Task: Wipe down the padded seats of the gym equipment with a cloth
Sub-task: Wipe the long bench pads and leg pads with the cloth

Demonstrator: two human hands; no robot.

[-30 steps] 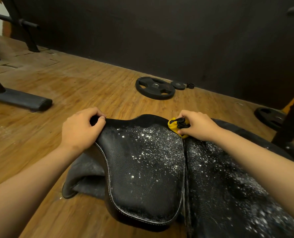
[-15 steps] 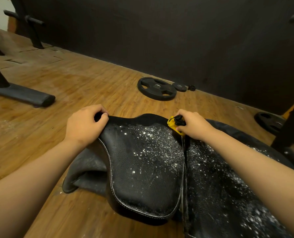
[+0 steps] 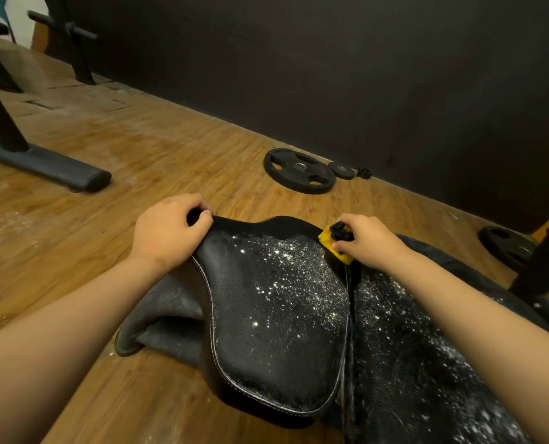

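From my remote feed I see the yellow cloth (image 3: 334, 249) bunched at the far right corner of the black padded seat (image 3: 276, 315), just where it meets the neighbouring pad (image 3: 427, 363). The right hand (image 3: 367, 241) grips the cloth with curled fingers. A small black piece shows at the fingertips, and I cannot tell what it is. The left hand (image 3: 167, 232) clutches the seat's far left corner, fingers hooked over the edge, well apart from the cloth. White specks dust both pads. Beyond, a weight plate (image 3: 298, 169) lies on the wooden floor (image 3: 170, 149) near the dark wall (image 3: 330, 59).
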